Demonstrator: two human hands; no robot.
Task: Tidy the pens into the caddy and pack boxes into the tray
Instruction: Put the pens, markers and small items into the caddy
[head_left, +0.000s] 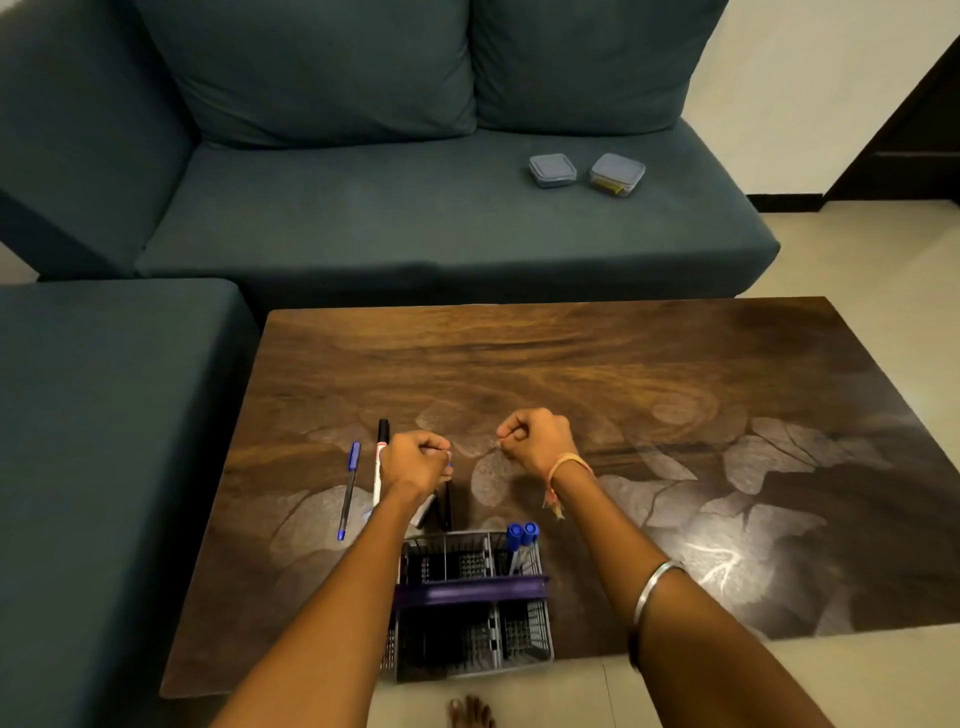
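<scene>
The dark wooden coffee table (571, 364), printed with pale leaf shapes, carries a grey mesh caddy (470, 603) with a purple handle bar at its near edge. The caddy is divided into compartments; two blue-capped pens (522, 540) stand upright in the far right compartment.

The left hand (415, 462) hovers just beyond the caddy's far left corner, fingers curled into a closed fist. A small blue tip shows at the thumb side of the fist and thin dark shafts hang below it toward the caddy (their count cannot be told, since the hand hides them).

The right hand (537, 441) is held above the table, apart from the left hand, with fingers curled and thumb pressed against the index finger. Whether anything is pinched there cannot be told. A thread band sits at the right wrist and a metal bangle further up the forearm.

Left of the left hand, a black-capped white marker (381, 457) lies on the table, partly covered by the hand. A blue-capped slim pen (348, 491) lies just beside it, further left.

Two small clear plastic boxes with grey lids (587, 171) rest side by side on the seat of the dark teal fabric sofa (363, 218), well apart from the table.
</scene>
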